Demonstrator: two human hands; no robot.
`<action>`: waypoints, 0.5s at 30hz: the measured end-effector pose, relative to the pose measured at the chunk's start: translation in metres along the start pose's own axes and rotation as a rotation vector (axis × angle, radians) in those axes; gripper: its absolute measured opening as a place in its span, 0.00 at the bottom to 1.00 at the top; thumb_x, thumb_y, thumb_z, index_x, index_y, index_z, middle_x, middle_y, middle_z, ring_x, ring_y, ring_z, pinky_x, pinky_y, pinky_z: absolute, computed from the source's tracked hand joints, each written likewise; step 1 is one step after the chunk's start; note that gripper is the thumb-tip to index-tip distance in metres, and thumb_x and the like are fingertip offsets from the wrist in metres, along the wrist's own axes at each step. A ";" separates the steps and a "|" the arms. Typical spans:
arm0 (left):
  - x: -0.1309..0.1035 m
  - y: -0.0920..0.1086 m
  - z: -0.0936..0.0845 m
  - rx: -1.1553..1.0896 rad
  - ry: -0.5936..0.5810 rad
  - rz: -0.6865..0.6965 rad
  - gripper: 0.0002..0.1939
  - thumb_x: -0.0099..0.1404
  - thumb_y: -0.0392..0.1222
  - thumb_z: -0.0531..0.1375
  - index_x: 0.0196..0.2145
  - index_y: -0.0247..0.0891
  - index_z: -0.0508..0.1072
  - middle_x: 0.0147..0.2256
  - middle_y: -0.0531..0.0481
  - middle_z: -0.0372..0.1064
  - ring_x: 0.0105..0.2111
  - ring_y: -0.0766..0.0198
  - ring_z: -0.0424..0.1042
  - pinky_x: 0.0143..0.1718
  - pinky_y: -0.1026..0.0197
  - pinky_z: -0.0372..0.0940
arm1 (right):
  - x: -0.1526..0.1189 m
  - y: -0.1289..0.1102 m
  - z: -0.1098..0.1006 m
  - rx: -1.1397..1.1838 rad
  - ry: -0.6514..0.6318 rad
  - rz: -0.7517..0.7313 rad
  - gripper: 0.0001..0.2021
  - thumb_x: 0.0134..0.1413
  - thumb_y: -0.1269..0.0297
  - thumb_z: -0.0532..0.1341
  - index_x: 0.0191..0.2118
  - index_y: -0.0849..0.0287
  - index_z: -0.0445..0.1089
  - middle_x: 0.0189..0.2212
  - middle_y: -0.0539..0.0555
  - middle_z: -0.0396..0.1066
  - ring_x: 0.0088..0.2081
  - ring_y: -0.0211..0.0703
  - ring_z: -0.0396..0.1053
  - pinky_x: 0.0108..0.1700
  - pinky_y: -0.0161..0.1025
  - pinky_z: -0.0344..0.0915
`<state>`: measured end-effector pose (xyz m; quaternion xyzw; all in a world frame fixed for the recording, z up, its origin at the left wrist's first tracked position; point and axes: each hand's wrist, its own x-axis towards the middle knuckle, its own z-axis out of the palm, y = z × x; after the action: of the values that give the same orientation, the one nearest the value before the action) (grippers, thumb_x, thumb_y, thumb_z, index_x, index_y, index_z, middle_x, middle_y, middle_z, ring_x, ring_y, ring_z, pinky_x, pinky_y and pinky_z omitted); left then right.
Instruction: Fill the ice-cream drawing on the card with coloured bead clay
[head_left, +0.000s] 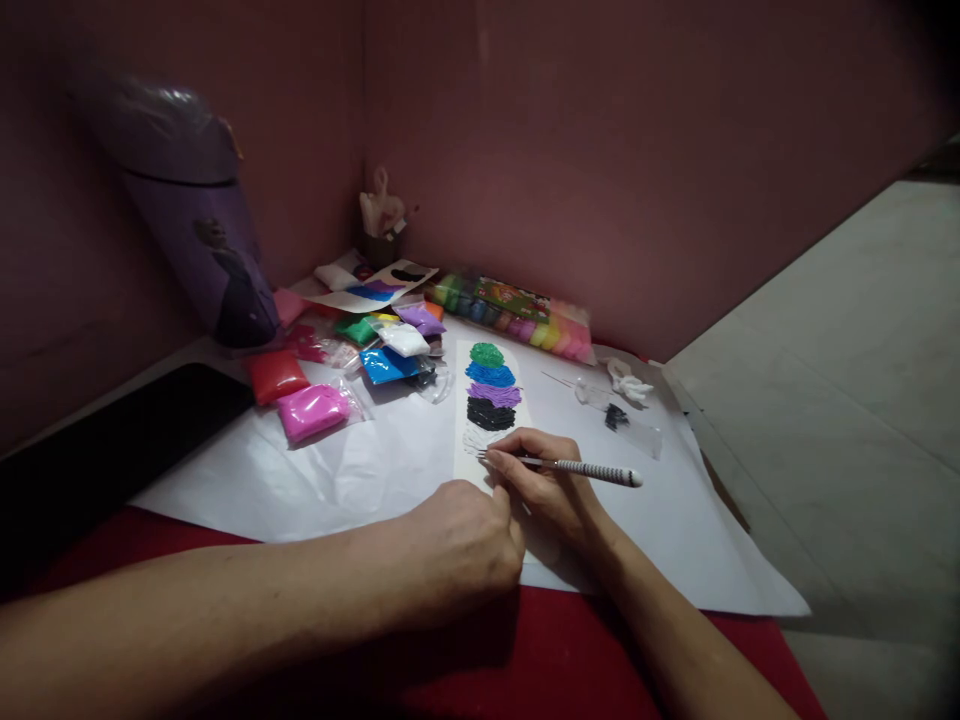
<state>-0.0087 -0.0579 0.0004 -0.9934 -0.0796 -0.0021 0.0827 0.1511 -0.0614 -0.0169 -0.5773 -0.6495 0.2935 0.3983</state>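
Observation:
A slim fork (pixel 585 468) with a black-and-white striped handle is pinched in my right hand (pixel 551 475). Its metal tip meets a patch of white clay (pixel 481 438) on a narrow pale card (pixel 463 400). Above the white, the card carries textured bands of black clay (pixel 491 413), purple clay (pixel 495 395), blue clay (pixel 490 375) and green clay (pixel 487 354). My left hand (pixel 469 535) is curled closed over the card's lower part, close to my right hand; the inside of its fingers is hidden.
Clay packets, including a pink packet (pixel 313 412) and a blue packet (pixel 388 365), lie left of the card. Behind are a long bag of coloured clay (pixel 517 315) and another decorated card (pixel 382 285). Opened wrappers (pixel 634 432) lie right. A dark flat object (pixel 127 440) sits left.

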 end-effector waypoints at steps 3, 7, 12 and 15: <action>0.001 0.000 -0.001 -0.008 -0.022 0.001 0.13 0.60 0.29 0.52 0.40 0.27 0.74 0.36 0.34 0.74 0.27 0.57 0.72 0.17 0.59 0.57 | 0.001 -0.002 0.003 0.000 -0.004 0.037 0.05 0.53 0.67 0.63 0.29 0.61 0.75 0.26 0.54 0.75 0.28 0.41 0.70 0.31 0.36 0.66; 0.000 -0.001 -0.002 -0.019 -0.013 0.000 0.13 0.60 0.29 0.52 0.40 0.26 0.74 0.34 0.35 0.73 0.27 0.57 0.72 0.17 0.59 0.58 | 0.001 -0.006 0.004 -0.007 -0.002 0.061 0.06 0.53 0.66 0.63 0.29 0.61 0.76 0.27 0.54 0.75 0.29 0.41 0.70 0.31 0.35 0.65; 0.000 0.000 -0.001 -0.015 -0.014 0.001 0.11 0.60 0.30 0.54 0.38 0.27 0.73 0.34 0.35 0.73 0.28 0.55 0.72 0.17 0.59 0.58 | 0.001 -0.008 0.004 0.065 0.006 0.100 0.06 0.53 0.65 0.63 0.29 0.61 0.75 0.25 0.52 0.73 0.26 0.39 0.69 0.28 0.34 0.65; -0.001 0.000 0.002 -0.013 0.035 -0.009 0.09 0.61 0.32 0.55 0.37 0.28 0.73 0.33 0.35 0.72 0.27 0.56 0.71 0.17 0.59 0.59 | 0.001 -0.006 0.004 0.029 0.003 0.085 0.06 0.53 0.65 0.63 0.29 0.61 0.75 0.26 0.53 0.74 0.28 0.40 0.69 0.29 0.35 0.65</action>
<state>-0.0096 -0.0580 -0.0015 -0.9934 -0.0826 -0.0202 0.0775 0.1442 -0.0608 -0.0136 -0.5990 -0.6193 0.3188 0.3950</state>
